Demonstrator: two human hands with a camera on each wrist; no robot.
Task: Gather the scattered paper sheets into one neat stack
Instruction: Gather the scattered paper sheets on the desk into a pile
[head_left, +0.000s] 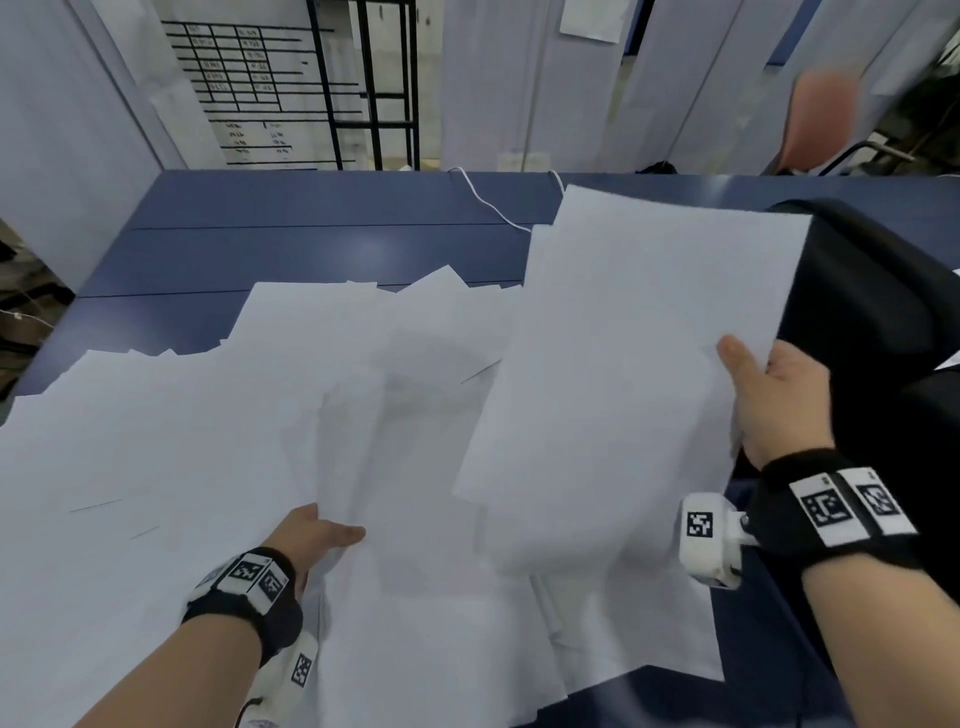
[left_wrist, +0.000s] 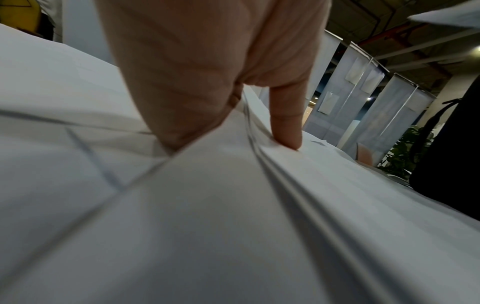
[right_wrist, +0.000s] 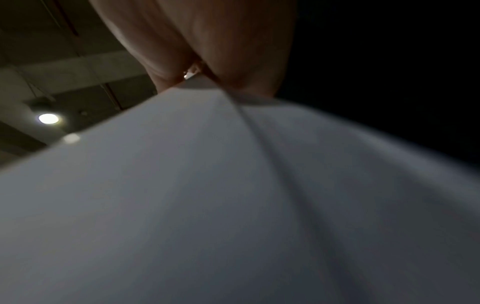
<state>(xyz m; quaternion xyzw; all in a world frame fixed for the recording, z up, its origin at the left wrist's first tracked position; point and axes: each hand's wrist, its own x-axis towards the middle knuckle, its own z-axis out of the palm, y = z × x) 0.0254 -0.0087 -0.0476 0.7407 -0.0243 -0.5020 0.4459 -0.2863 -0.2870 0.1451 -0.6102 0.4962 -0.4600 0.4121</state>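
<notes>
Many white paper sheets lie scattered and overlapping across the blue table. My right hand grips a bundle of sheets by its right edge, thumb on top, and holds it tilted above the pile. The right wrist view shows that hand pinching the bundle. Near the front, my left hand has its fingers slipped under some sheets, hidden from view, with the thumb on top. In the left wrist view the thumb presses down on layered sheet edges.
A black bag sits on the table's right side, right behind the lifted bundle. A white cable runs across the far table. An orange chair and white partitions stand beyond the table's back edge.
</notes>
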